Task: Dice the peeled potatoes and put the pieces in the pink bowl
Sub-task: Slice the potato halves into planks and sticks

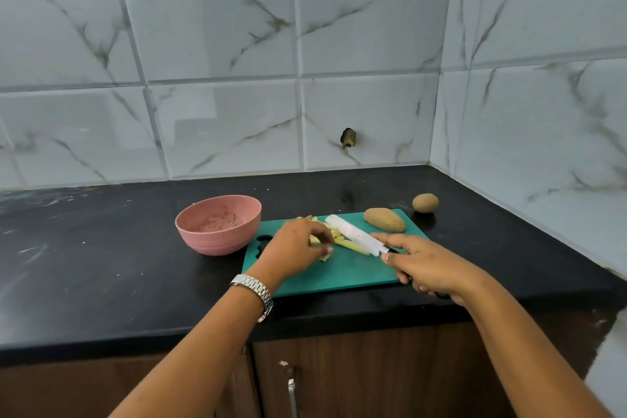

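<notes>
Black stone counter (101, 248): carries everything for the job.
Teal plastic cutting board (339, 275): lies at the counter's front edge, and the cutting is under way on it.
Pink round bowl (217, 243): stands just left of the board. Only a thin scatter of pale bits shows inside, too blurred to identify, so I judge it barely filled.
Right hand (431, 268): wrapped around the knife handle, forefinger stretched toward the blade.
Left hand (291, 248): fingers curled over the cut strips, steadying them.
White-bladed knife (353, 236): blade slants across the strips.
Long tan potato (384, 219): whole, on the board's far right corner.
Small round tan potato (425, 203): whole, on the counter beyond the board.
Pale yellow potato strips (342, 242): one potato reduced to sticks. Crosswise dicing and the transfer to the bowl remain, then both whole potatoes, so I put the task at well under half done.
</notes>
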